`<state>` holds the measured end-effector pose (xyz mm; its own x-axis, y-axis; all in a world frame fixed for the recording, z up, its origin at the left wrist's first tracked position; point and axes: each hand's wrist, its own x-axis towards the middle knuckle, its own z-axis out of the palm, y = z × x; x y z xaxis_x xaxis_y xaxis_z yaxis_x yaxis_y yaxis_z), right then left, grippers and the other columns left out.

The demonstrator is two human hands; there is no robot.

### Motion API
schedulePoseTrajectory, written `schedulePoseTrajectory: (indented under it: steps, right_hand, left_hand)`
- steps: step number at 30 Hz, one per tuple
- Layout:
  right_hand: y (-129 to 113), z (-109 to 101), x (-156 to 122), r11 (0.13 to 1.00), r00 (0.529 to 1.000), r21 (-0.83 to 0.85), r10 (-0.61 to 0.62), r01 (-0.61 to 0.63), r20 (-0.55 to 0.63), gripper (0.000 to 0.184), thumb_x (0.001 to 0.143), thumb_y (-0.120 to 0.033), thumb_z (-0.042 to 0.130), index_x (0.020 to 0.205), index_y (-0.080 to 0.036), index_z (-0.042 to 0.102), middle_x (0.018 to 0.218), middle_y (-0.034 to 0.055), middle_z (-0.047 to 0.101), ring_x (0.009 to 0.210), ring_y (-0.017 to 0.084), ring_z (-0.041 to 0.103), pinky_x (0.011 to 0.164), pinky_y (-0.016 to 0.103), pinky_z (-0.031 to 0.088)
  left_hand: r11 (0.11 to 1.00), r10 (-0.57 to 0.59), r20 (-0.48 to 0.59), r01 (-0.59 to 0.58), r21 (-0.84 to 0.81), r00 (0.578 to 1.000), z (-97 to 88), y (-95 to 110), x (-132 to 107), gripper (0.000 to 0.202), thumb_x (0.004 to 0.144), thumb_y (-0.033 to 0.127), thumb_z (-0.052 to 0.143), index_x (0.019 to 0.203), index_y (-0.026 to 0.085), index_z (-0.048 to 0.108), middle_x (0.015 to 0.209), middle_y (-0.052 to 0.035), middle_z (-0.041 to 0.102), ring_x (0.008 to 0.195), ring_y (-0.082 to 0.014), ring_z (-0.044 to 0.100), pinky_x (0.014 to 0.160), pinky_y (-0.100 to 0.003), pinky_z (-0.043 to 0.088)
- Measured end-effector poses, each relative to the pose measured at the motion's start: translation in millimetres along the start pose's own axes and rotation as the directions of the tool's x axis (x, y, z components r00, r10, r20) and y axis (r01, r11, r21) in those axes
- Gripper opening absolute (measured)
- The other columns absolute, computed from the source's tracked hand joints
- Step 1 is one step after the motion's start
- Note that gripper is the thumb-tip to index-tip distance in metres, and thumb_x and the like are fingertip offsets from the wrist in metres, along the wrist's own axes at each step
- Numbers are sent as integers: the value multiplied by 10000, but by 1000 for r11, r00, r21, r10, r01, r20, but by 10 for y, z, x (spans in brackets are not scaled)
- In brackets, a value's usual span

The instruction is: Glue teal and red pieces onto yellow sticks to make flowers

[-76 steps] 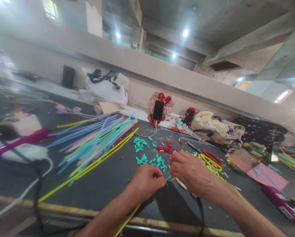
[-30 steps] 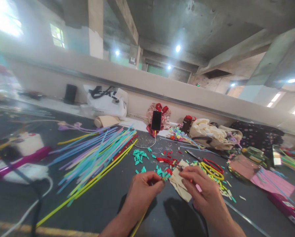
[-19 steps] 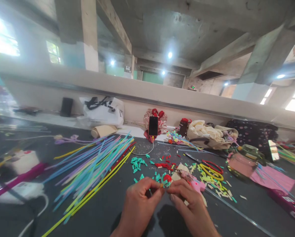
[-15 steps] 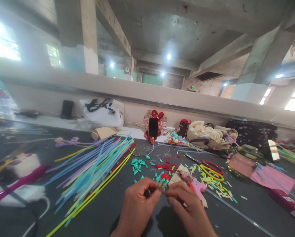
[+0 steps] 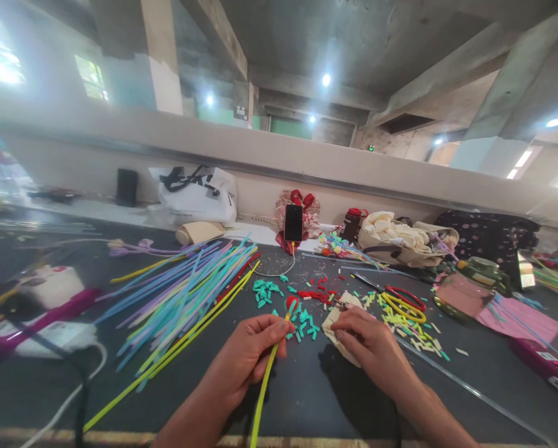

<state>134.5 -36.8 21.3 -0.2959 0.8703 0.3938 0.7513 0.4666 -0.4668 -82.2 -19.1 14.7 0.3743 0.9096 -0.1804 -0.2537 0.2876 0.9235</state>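
Bench (image 5: 185, 379), left edge: a white and magenta device (image 5: 50, 298) with a dark cable, blurred.
Left of middle: a fan of long coloured sticks (image 5: 180, 289) lies flat, its tips pointing toward the far edge.
Far edge, left of middle: a white bag (image 5: 195, 194) with black handles.
Left hand (image 5: 248, 354): near the front edge, at the middle. Its thumb and fingers are clamped around a yellow stick (image 5: 264, 379).
Yellow stick: it slants up from the front edge and carries a red piece (image 5: 291, 303) at its tip, above the bench.
Just beyond that hand: scattered teal pieces (image 5: 265, 289), with red pieces (image 5: 314, 295) to their right.
Far edge, middle: a phone (image 5: 293, 223) stands upright with a cable plugged in.
Right hand (image 5: 370, 345): its fingers curl down onto a beige cloth (image 5: 331, 323). Whether they pinch anything cannot be told.
Right of middle: yellow loops (image 5: 400, 309), then a jar (image 5: 482, 274) with a green lid.
Step in hand: it looks like small cut pieces are being fitted onto the stick's end, with one red piece on it.
Next move calls for: a fine fingertip pinch on a small piece, with the stick held steady.
Writing: none can be read. The marks on the bag are too blurred.
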Motion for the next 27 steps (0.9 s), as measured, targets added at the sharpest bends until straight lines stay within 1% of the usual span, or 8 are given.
schedulePoseTrajectory:
  steps: [3, 5, 8, 11, 16, 19, 22, 27]
  right_hand:
    - [52, 50, 123, 979, 998, -197, -30, 41, 60, 180, 814, -168, 433, 810, -190, 611, 768, 20, 605, 751, 123, 551, 668, 229, 414]
    - [90, 88, 222, 954, 993, -290, -47, 79, 112, 202, 823, -164, 413, 837, -194, 612, 791, 20, 601, 758, 118, 550, 666, 220, 404]
    - [131, 140, 375, 924, 974, -346, -91, 161, 209, 221, 812, -145, 418, 836, -225, 622, 839, 9, 594, 762, 114, 548, 660, 213, 384]
    - [134, 182, 491, 880, 940, -403, -124, 252, 318, 210, 791, -143, 442, 779, -239, 629, 812, 0, 587, 712, 115, 548, 608, 209, 364]
    - [122, 239, 548, 828, 910, -472, -104, 303, 401, 182, 786, -148, 446, 782, -209, 617, 794, 27, 586, 679, 134, 550, 570, 220, 354]
    - [141, 268, 539, 824, 916, -487, -90, 289, 391, 178, 795, -145, 426, 765, -180, 599, 772, 42, 589, 680, 147, 553, 576, 229, 359]
    - [159, 275, 526, 848, 943, -475, -81, 235, 323, 159, 796, -147, 416, 770, -171, 572, 763, 40, 587, 694, 154, 551, 597, 238, 361]
    - [104, 229, 493, 936, 987, -341, -41, 93, 157, 128, 780, -123, 403, 784, -178, 519, 695, -4, 576, 620, 122, 535, 565, 219, 360]
  left_hand:
    - [999, -38, -43, 37, -33, 998, -6, -59, -1, 201, 623, 310, 644, 591, 130, 561, 415, 60, 519, 247, 27, 257, 278, -116, 109]
    - [998, -38, -41, 36, -51, 998, -15, -84, -10, 200, 634, 312, 635, 600, 127, 567, 430, 54, 531, 249, 27, 265, 277, -114, 120]
    - [996, -24, 1, 24, -81, 1000, -31, -107, -24, 207, 666, 325, 605, 667, 118, 595, 474, 34, 572, 239, 28, 273, 271, -121, 122]
    - [992, -12, -11, 10, -123, 1000, -42, -118, -32, 209, 689, 330, 580, 695, 122, 585, 510, 23, 600, 226, 32, 267, 265, -123, 103]
    - [991, -34, 45, 39, -128, 998, -64, -120, -16, 231, 688, 359, 573, 691, 128, 577, 520, 29, 595, 226, 29, 251, 263, -127, 125]
    - [990, -39, 51, 46, -136, 998, -76, -123, -2, 226, 663, 342, 603, 629, 120, 574, 508, 28, 590, 229, 33, 251, 265, -127, 127]
    - [979, -41, 43, 49, -196, 998, -79, -129, 5, 214, 647, 306, 620, 588, 105, 576, 495, 20, 588, 234, 35, 278, 266, -120, 135]
    - [963, -32, 52, 45, -267, 998, -83, -154, 23, 183, 688, 277, 573, 705, 99, 607, 522, 5, 614, 220, 19, 317, 248, -124, 147]
